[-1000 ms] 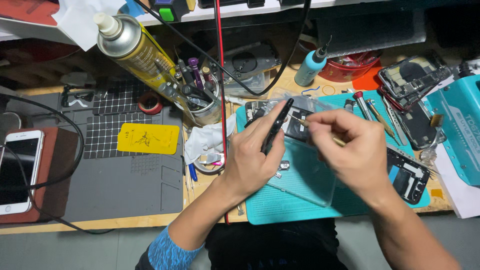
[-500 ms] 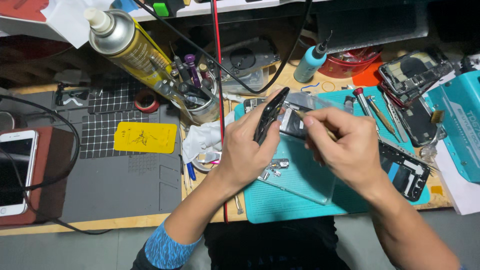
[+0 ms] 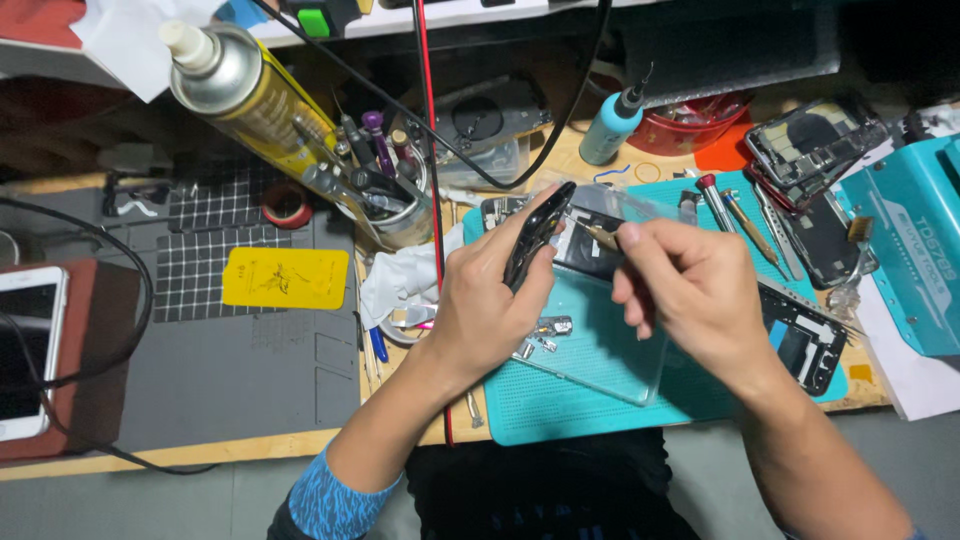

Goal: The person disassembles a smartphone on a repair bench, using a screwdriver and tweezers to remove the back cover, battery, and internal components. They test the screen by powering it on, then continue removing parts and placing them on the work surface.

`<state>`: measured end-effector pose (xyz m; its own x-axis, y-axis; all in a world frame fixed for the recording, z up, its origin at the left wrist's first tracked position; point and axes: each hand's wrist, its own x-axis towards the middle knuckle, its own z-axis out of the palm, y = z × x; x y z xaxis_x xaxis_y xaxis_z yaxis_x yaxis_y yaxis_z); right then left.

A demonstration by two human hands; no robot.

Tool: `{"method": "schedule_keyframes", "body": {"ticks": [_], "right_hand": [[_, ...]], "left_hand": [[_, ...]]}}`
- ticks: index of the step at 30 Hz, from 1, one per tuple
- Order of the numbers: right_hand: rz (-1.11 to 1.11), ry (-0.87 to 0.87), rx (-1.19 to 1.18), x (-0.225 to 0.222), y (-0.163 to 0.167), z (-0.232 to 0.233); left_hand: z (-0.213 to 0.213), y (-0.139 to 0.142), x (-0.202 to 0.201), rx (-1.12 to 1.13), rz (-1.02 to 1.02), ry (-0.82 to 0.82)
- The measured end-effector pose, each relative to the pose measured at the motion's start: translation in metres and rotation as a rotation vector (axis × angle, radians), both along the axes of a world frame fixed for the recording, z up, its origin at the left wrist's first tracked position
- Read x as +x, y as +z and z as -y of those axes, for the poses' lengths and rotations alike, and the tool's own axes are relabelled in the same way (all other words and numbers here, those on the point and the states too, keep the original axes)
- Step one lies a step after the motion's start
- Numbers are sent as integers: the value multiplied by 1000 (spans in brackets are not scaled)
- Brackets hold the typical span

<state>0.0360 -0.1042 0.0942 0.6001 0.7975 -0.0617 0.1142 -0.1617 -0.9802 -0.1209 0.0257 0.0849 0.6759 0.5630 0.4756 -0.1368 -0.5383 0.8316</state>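
Since a second ago the black phone frame [image 3: 537,232] has tipped upright on edge | left hand [image 3: 487,305] grips it, centre frame above teal mat [image 3: 590,400] | right hand [image 3: 690,285] pinches thin tool [image 3: 601,236] against it.

Single head view, facing steeply down, close over workbench [image 3: 250,455] (no second view)
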Motion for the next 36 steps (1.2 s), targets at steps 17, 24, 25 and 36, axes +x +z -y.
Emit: {"method": "schedule_keyframes", "body": {"ticks": [17,24,25,36], "right_hand": [[-59,73,103,5,4,-5],[120,79,117,9,-5,0],[234,100,164,9,-7,1],[38,4,-18,1,4,-2]], "left_hand": [[-7,-3,2,3,-66,27],[-7,-2,2,-12,-40,-5],[-6,-2,2,2,-13,-13],[-6,-1,0,-64,-84,-5]]}}
